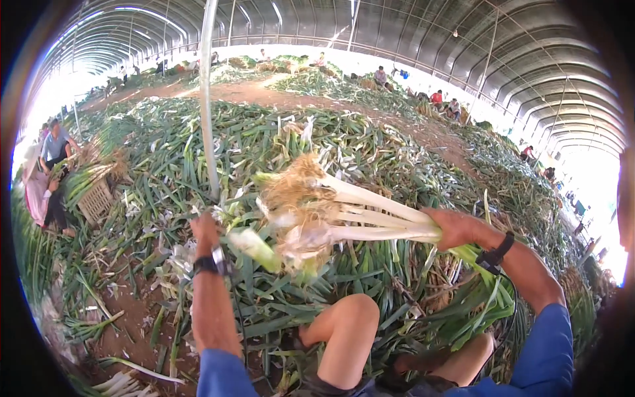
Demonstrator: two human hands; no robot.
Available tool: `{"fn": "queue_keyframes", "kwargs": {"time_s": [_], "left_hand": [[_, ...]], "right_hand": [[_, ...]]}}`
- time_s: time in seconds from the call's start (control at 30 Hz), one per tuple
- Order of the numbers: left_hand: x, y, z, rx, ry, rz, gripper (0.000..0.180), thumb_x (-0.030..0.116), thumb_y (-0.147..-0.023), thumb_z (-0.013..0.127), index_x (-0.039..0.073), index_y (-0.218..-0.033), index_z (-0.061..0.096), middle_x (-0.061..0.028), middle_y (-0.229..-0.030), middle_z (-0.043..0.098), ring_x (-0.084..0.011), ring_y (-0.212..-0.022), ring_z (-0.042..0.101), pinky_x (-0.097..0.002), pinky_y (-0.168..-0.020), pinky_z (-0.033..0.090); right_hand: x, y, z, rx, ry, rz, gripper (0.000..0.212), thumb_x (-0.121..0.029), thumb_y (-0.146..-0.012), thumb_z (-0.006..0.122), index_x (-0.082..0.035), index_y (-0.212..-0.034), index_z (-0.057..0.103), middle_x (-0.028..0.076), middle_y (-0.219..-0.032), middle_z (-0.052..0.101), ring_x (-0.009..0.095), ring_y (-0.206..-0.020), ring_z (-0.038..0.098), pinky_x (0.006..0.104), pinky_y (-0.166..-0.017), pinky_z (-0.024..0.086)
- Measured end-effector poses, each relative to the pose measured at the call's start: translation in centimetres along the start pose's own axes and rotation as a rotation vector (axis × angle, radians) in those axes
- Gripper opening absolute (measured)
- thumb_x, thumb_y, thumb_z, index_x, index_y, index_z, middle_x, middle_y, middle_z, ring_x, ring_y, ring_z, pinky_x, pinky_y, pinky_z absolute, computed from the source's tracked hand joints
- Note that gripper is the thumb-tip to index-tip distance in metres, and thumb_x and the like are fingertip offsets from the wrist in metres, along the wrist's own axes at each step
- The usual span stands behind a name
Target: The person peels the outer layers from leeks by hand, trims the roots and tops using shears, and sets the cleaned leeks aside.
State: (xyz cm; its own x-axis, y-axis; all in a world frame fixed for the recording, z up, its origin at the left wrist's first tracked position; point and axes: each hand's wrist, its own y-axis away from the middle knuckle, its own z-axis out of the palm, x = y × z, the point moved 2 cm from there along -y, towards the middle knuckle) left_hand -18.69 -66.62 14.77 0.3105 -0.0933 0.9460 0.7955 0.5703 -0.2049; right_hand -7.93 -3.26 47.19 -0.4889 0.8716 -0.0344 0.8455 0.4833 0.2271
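Note:
My right hand [455, 229] is wrapped round a bunch of long green onions [390, 232] where the white stalks turn green. The bunch lies nearly level, its bushy tan roots [301, 188] to the left and its green leaves [486, 291] hanging below my right forearm. My left hand [205, 229] is left of the roots, apart from them. Its fingers are smeared and partly hidden, so whether it holds anything is unclear. Between that hand and the roots, a blurred pale-green piece of onion skin [254, 249] appears in the air. A dark cord [238, 304] runs beside my left forearm.
Stripped onion leaves [370, 139] cover the ground around my bent knees [350, 331]. A metal pole [207, 99] rises just beyond my left hand. At left, people [56, 145] sit by a crate [96, 200] and onions. White stalks [126, 385] lie at the lower left.

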Motion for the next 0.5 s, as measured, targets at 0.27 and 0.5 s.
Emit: {"fn": "queue_keyframes", "kwargs": {"time_s": [0.27, 0.5], "left_hand": [[13.6, 16.5, 24.7, -0.45, -0.148, 0.403, 0.088, 0.031, -0.075, 0.082, 0.002, -0.143, 0.034, -0.0176, -0.11, 0.065, -0.0289, -0.099, 0.064, -0.037, -0.081, 0.052], [15.0, 19.2, 28.5, -0.218, -0.635, 0.87, 0.035, 0.024, -0.084, 0.069, 0.0, -0.109, 0.063, -0.0178, -0.103, 0.066, -0.0375, -0.084, 0.064, -0.0404, -0.071, 0.053]], "right_hand": [[2.4, 0.1, 2.5, -0.086, -0.067, 0.079, 0.075, -0.011, -0.063, 0.074, -0.002, -0.129, 0.041, 0.023, -0.097, 0.064, 0.038, -0.094, 0.064, 0.0451, -0.082, 0.05], [2.7, -0.2, 5.6, -0.076, -0.06, 0.016, 0.071, -0.008, -0.063, 0.071, -0.001, -0.127, 0.042, 0.022, -0.1, 0.064, 0.039, -0.096, 0.063, 0.0448, -0.084, 0.05]]}}
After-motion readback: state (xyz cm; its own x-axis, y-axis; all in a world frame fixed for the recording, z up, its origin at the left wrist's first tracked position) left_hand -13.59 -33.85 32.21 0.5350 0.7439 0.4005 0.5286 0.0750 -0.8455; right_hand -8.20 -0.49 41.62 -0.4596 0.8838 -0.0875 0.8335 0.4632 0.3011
